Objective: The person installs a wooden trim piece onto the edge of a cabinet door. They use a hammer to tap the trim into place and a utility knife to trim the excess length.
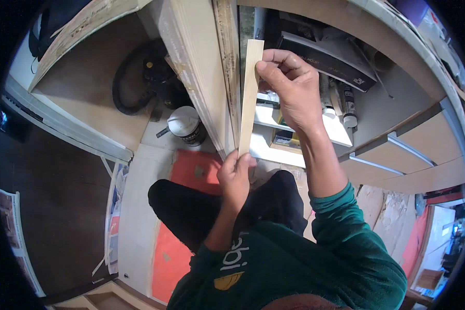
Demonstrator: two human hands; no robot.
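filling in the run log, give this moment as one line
left hand: holds wood strip, lower end; right hand: pinches strip, upper part; panel: left of strip

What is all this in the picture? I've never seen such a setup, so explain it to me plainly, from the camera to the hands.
There is no machine here: these are a person's own bare hands. The single picture comes from a wide fisheye camera worn on the head, looking down, which is why straight edges bend near the rim.

The right hand pinches a pale strip near its upper end; the left hand holds the lower end. Left of the strip stands an upright panel. Beyond that are a black machine with a hose and a white-lidded tub. To the right, a black box lies inside a cabinet. A red sheet covers part of the floor.
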